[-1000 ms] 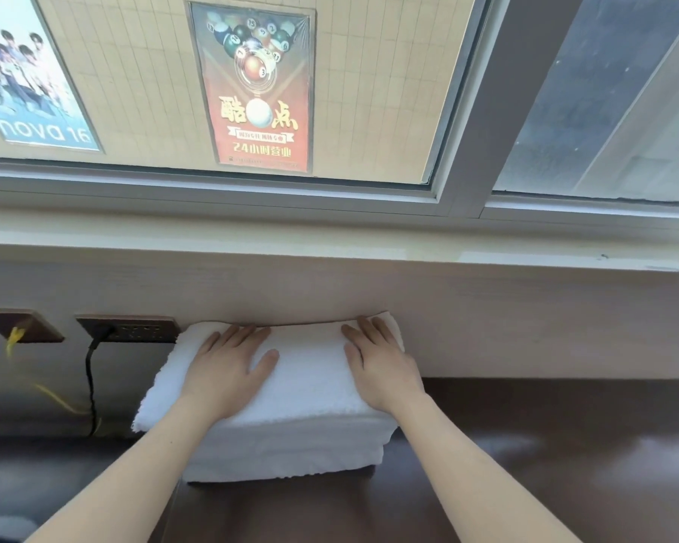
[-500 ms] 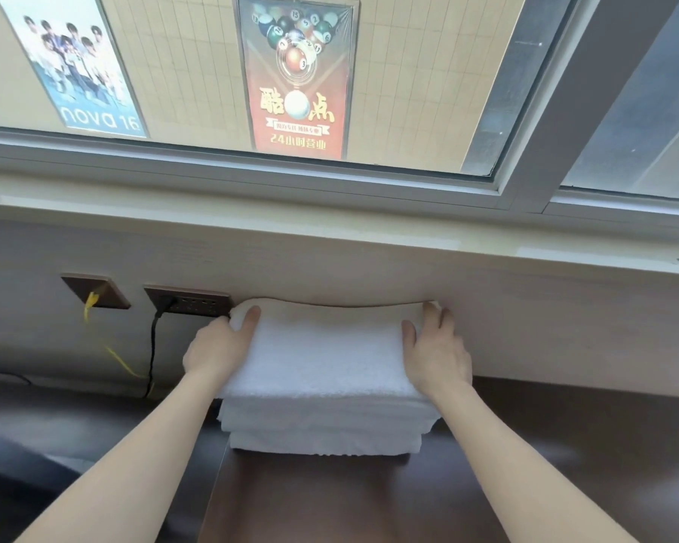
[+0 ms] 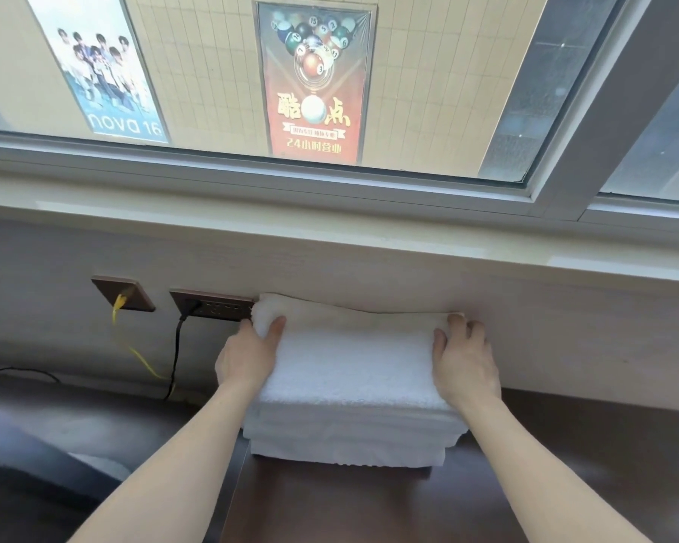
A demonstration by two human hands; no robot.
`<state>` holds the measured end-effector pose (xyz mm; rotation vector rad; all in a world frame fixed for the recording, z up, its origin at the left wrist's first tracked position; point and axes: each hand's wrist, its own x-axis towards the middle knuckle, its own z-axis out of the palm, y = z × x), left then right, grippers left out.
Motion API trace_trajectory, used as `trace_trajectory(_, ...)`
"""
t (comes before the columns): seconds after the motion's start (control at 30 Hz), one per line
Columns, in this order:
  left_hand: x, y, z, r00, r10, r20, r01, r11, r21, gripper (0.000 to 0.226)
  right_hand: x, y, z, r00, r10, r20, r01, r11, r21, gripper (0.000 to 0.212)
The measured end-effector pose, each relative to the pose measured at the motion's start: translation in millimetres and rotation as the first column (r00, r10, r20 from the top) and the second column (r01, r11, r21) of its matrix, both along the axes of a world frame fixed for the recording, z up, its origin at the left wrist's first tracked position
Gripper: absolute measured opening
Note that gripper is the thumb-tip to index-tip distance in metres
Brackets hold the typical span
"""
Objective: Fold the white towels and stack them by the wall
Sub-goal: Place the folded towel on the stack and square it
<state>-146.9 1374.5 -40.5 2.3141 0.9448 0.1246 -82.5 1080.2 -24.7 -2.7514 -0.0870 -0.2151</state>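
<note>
A stack of folded white towels [image 3: 349,386] sits on the dark brown table [image 3: 565,484], its back edge touching the pale wall panel [image 3: 408,276]. My left hand [image 3: 247,356] clasps the left end of the top towel, thumb on top and fingers hidden down the side. At the right end my right hand [image 3: 465,360] lies on the top towel, fingers curled over its far corner. Several layers show at the front of the stack.
Two wall sockets are left of the stack: one [image 3: 124,293] with a yellow cable, one [image 3: 212,307] with a black cable trailing to the table. A window sill [image 3: 330,233] and window frame run above. The table's left edge [image 3: 236,484] drops beside my left forearm.
My hands slid apart from flat on the towel's top to its left and right ends. The view shifted so the stack sits more to the centre.
</note>
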Motion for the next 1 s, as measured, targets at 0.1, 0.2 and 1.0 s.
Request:
trace_trajectory(0.1,1,2,0,1.0,-0.013,0.004,0.013,1.0,0.01,0.068,1,0,2,0.998,-0.01,-0.059,0.009,1.0,-0.016,0.042)
trace_trajectory(0.2,2,3,3,1.0,0.0,0.016,0.001,1.0,-0.011,0.066,3,-2,6,0.995,-0.025,-0.096,0.023,1.0,-0.018,0.043)
trace_trajectory(1.0,-1,-39,21,0.939,-0.22,0.264,0.084,0.892,0.445,0.065,-4,0,31,0.892,-0.209,-0.402,0.28,0.952,0.126,0.057)
